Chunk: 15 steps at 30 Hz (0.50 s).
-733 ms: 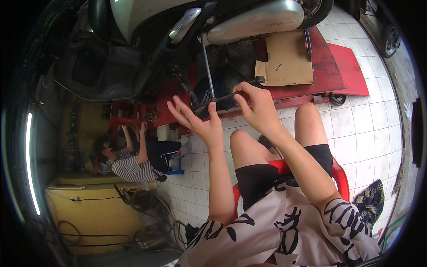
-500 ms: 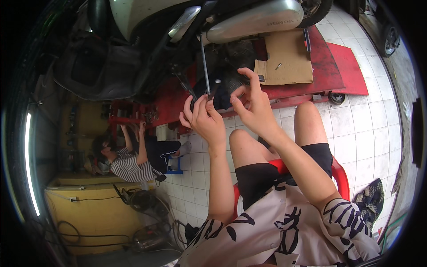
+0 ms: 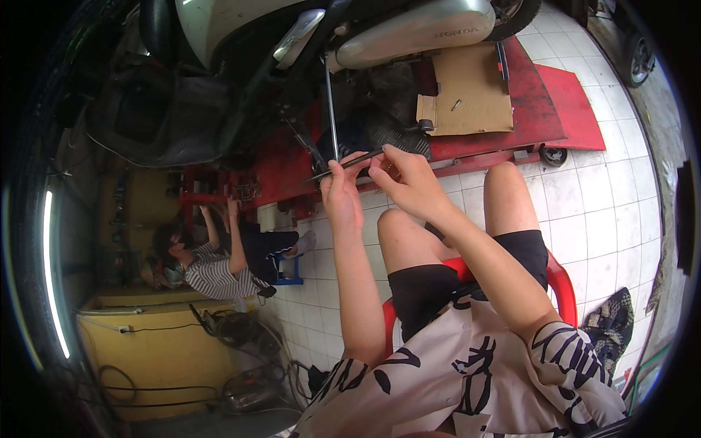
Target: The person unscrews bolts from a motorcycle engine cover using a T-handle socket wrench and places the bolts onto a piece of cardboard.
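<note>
A long silver metal rod (image 3: 331, 109) runs from the underside of the scooter (image 3: 412, 36) down to my left hand (image 3: 343, 196). The fingers of that hand are closed around a thin dark rod (image 3: 363, 158) at the silver rod's lower end, the two rods crossing there. My right hand (image 3: 410, 181) pinches the dark rod's right end. Whether the rods are joined is hidden by my left fingers.
The scooter stands over a red platform (image 3: 537, 120) with a flattened cardboard box (image 3: 475, 91) on it, a small metal piece lying on top. I sit on a red plastic seat (image 3: 561, 296). At left, another person (image 3: 219, 274) sits on a blue stool.
My right hand has moved left and closed on the dark rod; its fingers were spread before. My left hand has turned, and the dark rod now lies crosswise between both hands.
</note>
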Motion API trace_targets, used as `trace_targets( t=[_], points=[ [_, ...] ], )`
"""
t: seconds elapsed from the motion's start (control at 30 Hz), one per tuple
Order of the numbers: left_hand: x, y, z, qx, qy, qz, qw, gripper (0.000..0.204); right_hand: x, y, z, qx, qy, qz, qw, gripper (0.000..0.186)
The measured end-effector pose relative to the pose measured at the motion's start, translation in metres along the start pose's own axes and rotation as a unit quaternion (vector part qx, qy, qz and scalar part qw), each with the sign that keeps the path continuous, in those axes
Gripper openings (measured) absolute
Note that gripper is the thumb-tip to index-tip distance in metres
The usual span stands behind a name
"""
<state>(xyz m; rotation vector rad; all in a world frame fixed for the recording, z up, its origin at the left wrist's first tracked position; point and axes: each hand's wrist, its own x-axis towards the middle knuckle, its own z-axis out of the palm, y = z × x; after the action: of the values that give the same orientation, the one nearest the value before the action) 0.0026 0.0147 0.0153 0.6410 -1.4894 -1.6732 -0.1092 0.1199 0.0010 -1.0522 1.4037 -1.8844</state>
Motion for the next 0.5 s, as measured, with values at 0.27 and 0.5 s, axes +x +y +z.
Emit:
trace_targets(
  t=[0.27, 0.5],
  points=[
    [0.002, 0.01, -0.004, 0.051, -0.075, -0.002, 0.996, 0.058, 0.039, 0.036, 0.002, 0.455, -0.105, 0.163, 0.869, 0.031],
    [0.001, 0.021, 0.002, 0.069, -0.069, -0.054, 0.994, 0.06, 0.087, 0.044, 0.016, 0.552, -0.198, 0.192, 0.787, 0.029]
  ],
)
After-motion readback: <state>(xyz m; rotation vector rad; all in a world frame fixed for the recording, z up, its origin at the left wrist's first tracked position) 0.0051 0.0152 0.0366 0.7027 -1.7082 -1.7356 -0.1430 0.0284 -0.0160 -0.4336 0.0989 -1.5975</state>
